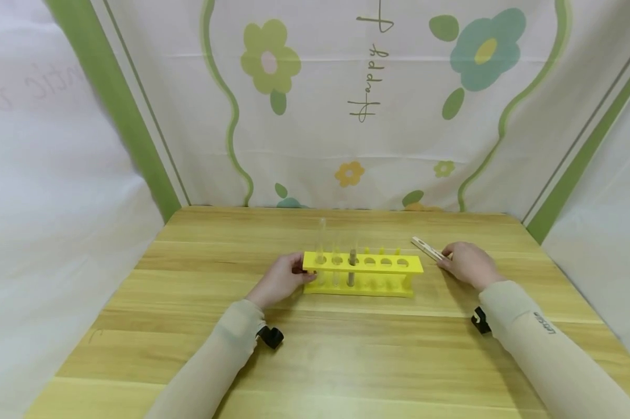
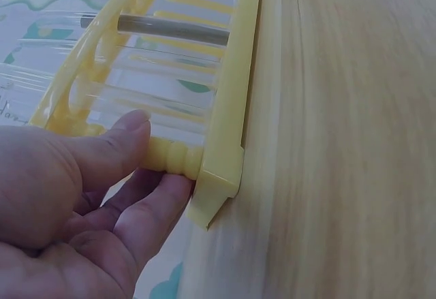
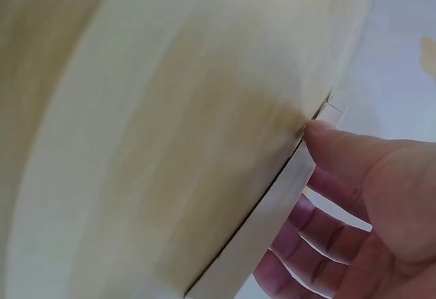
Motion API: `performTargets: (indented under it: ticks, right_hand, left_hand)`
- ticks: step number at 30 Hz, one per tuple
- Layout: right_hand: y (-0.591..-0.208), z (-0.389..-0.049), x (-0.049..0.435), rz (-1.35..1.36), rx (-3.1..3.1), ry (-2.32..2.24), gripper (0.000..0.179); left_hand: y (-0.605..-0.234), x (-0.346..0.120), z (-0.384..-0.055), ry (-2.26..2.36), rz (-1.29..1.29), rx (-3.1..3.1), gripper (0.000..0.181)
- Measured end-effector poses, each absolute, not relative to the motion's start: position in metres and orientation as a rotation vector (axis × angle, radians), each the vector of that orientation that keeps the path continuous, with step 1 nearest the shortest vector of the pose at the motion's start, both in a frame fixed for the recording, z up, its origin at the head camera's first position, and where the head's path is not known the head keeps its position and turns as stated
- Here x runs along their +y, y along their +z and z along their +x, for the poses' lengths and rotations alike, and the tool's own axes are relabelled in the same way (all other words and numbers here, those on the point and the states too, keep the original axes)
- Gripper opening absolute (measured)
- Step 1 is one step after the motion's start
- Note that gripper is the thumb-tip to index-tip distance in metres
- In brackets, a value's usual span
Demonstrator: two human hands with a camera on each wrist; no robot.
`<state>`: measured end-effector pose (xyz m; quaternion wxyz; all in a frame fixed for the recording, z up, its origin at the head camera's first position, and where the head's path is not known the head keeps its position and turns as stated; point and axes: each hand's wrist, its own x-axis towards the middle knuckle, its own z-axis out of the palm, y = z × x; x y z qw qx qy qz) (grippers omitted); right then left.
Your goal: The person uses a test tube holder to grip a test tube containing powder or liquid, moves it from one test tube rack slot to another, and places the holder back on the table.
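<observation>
A yellow test tube rack (image 1: 362, 263) stands on the table. My left hand (image 1: 282, 279) grips its left end post (image 2: 174, 156) between thumb and fingers. Two clear test tubes (image 1: 321, 244) occupy the leftmost holes, and a third tube (image 1: 352, 270) beside them holds a dark grey filling. Right of the rack, my right hand (image 1: 470, 265) pinches one end of a pale wooden test tube clamp (image 1: 426, 249). In the right wrist view the clamp (image 3: 259, 234) lies along the tabletop, thumb on one side and fingertips on the other.
Yellow drying pegs (image 1: 382, 251) rise behind the rack's right holes. The wooden table (image 1: 315, 355) ends at a printed cloth backdrop (image 1: 315, 134), and white cloth hangs at both sides. A black wrist strap piece (image 1: 270, 336) sticks out from my left sleeve.
</observation>
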<state>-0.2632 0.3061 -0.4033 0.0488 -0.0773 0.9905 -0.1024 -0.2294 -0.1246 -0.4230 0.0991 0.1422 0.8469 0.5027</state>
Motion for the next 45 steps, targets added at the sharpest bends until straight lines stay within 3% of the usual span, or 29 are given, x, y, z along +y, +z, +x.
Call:
performTargets:
  ticks: [16, 28, 38, 45]
  right_hand:
    - [-0.373, -0.247, 0.291, -0.164, 3.049, -0.601, 0.025]
    - [-0.316, -0.217, 0.244, -0.486, 3.189, -0.813, 0.037]
    - [-0.308, -0.203, 0.213, -0.983, 3.330, -0.711, 0.010]
    - [-0.303, -0.202, 0.204, -1.065, 3.345, -0.655, 0.010]
  left_hand:
    - [-0.423, -0.124, -0.230, 1.490, 0.427, 2.499, 0.016]
    - [-0.421, -0.125, -0.227, 1.480, 0.427, 2.516, 0.013]
    - [-0.424, -0.125, -0.231, 1.501, 0.438, 2.460, 0.016]
    - [-0.421, -0.126, -0.230, 1.488, 0.437, 2.476, 0.017]
